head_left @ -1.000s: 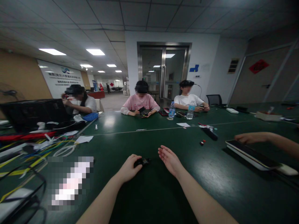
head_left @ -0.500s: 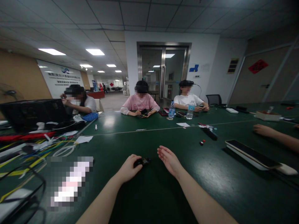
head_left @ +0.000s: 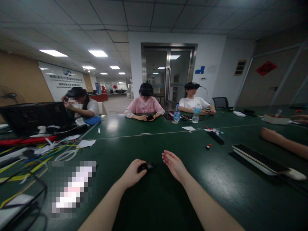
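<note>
Around one end of a small black object (head_left: 148, 166) curls my left hand (head_left: 133, 172), its thumb and fingers closed on it. The object lies at table height and shows a lighter, detailed patch at its free end; its kind is too dark and small to make out. To the right of it, apart from it, my right hand (head_left: 175, 166) is held with the fingers stretched out and nothing in them. Both forearms reach in from the bottom edge over the dark green table (head_left: 156, 205).
Cables (head_left: 31, 163) and a pixelated flat item (head_left: 73, 187) lie on the left. A phone on a white box (head_left: 260, 160) sits at right, near another person's hand (head_left: 271, 134). Two water bottles (head_left: 176, 114) stand farther back. Several people sit around the table.
My two hands and the black object stay practically still. Across the table, the person in pink has shifted the dark item in their hands. A second forearm shows more at the right edge.
</note>
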Motion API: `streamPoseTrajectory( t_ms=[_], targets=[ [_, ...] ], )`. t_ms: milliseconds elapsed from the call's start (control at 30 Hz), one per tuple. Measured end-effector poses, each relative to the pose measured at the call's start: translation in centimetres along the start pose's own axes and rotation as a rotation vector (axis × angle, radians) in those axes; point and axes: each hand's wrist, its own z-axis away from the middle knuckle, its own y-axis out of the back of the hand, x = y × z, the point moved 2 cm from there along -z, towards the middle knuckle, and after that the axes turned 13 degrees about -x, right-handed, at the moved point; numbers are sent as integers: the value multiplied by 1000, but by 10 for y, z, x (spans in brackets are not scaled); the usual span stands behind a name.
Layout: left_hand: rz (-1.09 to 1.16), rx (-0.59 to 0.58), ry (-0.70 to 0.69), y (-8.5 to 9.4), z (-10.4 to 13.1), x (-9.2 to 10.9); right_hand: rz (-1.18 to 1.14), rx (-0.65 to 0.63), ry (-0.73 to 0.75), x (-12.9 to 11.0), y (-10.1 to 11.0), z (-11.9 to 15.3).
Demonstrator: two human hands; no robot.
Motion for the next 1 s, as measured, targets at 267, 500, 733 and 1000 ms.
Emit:
streamPoseTrajectory(
  t_ms=[267,500,733,1000],
  targets=[
    [21,-7,31,1,2,4,13,-4,-9,-2,-1,2],
    [35,-20,50,2,3,5,36,-21,-9,-2,-1,2],
    [18,-9,31,2,3,5,294,5,1,-5,-14,8],
    [-20,15,-46,-2,-1,-3,833,-250,110,-8,-47,27]
  ],
)
